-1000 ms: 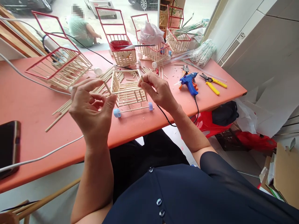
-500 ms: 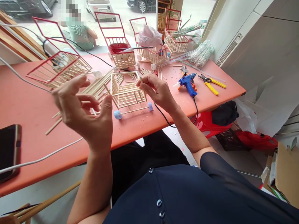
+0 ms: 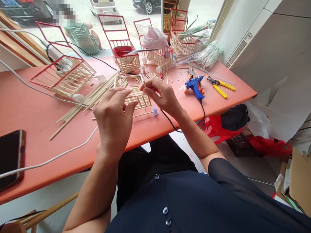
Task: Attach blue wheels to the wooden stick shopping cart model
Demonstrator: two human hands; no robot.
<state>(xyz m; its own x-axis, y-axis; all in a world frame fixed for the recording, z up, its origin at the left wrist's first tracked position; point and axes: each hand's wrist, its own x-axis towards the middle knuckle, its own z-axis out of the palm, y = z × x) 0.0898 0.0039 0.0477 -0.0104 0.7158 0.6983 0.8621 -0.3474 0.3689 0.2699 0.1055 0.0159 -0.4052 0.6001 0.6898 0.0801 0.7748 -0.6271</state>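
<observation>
A small cart made of pale wooden sticks (image 3: 138,97) stands on the orange table (image 3: 31,110), with a blue bottle-cap wheel (image 3: 155,111) on its axle. My right hand (image 3: 163,97) pinches a short stick at the cart's top right corner. My left hand (image 3: 114,118) is in front of the cart's left side, its fingertips closed on the frame's near edge. The hand hides the left wheel. A loose pile of wooden sticks (image 3: 89,98) lies just left of the cart.
A blue glue gun (image 3: 194,85) and yellow-handled pliers (image 3: 220,88) lie to the right. Several finished carts with red frames (image 3: 63,72) stand along the back. A phone (image 3: 9,158) and a white cable (image 3: 53,157) lie at the left. Another person (image 3: 81,34) sits outside the window.
My left hand, held open and raised left of the cart, has moved right and closed onto the cart's near edge. My right hand has kept its pinch at the corner.
</observation>
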